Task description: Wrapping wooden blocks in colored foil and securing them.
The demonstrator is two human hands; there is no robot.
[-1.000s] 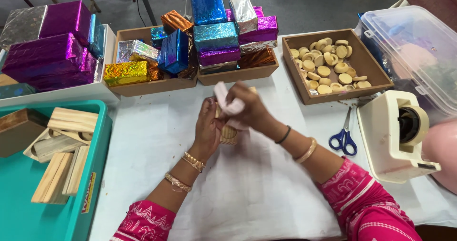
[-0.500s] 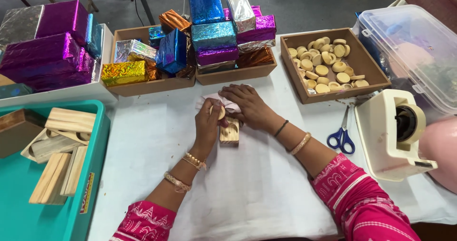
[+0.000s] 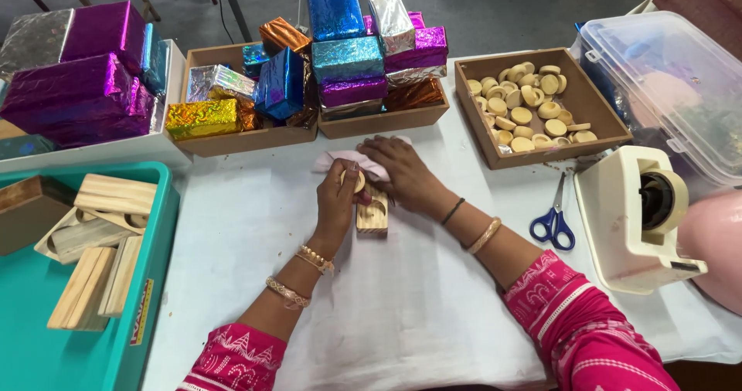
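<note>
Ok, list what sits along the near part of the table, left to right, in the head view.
Teal tray holding wooden blocks → left hand → small wooden block → right hand → blue-handled scissors → cream tape dispenser.

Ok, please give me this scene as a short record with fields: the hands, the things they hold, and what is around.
left hand: holds a small round wooden disc
right hand: presses on a pale pink cloth
under the hands: wooden block on the white table
behind: trays of shiny wrapped boxes, tray of wooden discs
right side: blue scissors, tape dispenser
left side: teal bin with wooden blocks
</note>
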